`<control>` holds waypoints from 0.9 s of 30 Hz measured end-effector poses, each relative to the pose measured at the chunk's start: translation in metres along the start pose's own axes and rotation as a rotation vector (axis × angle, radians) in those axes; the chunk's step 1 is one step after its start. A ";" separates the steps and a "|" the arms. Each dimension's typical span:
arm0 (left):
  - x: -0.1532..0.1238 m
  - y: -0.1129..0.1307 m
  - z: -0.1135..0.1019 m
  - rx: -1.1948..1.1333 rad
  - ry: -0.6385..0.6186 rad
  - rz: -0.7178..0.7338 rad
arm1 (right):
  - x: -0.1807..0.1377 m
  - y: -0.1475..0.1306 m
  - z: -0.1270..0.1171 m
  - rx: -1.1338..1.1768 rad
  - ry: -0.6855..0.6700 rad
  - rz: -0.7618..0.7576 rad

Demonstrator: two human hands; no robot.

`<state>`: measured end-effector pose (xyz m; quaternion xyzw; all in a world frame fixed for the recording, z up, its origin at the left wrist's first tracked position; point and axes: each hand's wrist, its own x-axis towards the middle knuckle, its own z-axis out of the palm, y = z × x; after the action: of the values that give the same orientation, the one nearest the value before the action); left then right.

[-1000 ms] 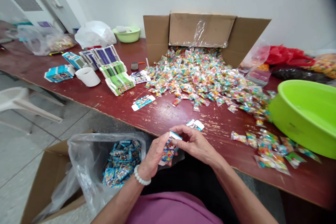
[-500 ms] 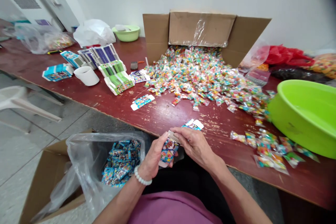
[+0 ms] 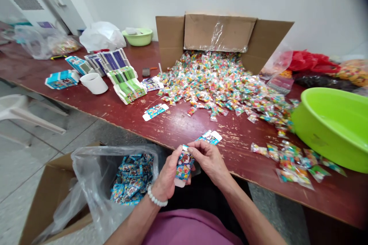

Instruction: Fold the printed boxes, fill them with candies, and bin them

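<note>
My left hand [image 3: 166, 174], with a beaded bracelet at the wrist, is closed around a small printed candy box [image 3: 183, 168] held just off the table's front edge. A pale flap sticks out at the box's lower end. My right hand [image 3: 209, 159] has its thumb and fingers at the top flap of the same box, pinching it. Behind that hand a flat blue carton [image 3: 211, 137] lies on the table, partly covered by the fingers. Another flat blue carton [image 3: 155, 111] lies farther left.
Wrapped candies [image 3: 218, 80] spill from an open cardboard box [image 3: 218, 32]. A green basin [image 3: 322, 130] stands right. Stacked flat cartons [image 3: 126, 84] and a white roll [image 3: 94, 83] sit left. Below, a plastic-lined box [image 3: 46, 195] holds blue candy boxes [image 3: 133, 178].
My right fingers have pressed the top flap of the candy box down, and less of the flap shows. More of the flat carton behind is visible.
</note>
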<state>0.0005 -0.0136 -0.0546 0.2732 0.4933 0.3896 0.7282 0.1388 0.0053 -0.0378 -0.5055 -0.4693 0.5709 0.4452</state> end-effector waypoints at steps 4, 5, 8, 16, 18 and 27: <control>-0.001 0.001 -0.004 0.109 0.019 0.089 | 0.004 0.000 0.002 0.000 -0.035 -0.007; -0.002 0.002 -0.005 0.114 0.016 0.091 | 0.004 -0.001 0.002 -0.002 -0.042 -0.011; -0.002 0.002 -0.005 0.102 0.010 0.059 | 0.004 -0.003 0.000 -0.059 -0.077 -0.054; -0.003 0.000 -0.005 0.068 0.043 0.045 | -0.003 -0.011 -0.003 -0.326 -0.116 -0.230; -0.002 0.001 -0.005 -0.019 0.050 0.023 | -0.008 -0.010 0.001 -0.293 -0.151 -0.251; 0.001 0.007 0.000 -0.353 0.048 -0.092 | -0.010 0.014 0.008 -0.173 -0.053 -0.261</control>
<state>-0.0011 -0.0092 -0.0500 0.1089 0.4465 0.4430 0.7697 0.1314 -0.0076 -0.0500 -0.4614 -0.5899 0.4790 0.4579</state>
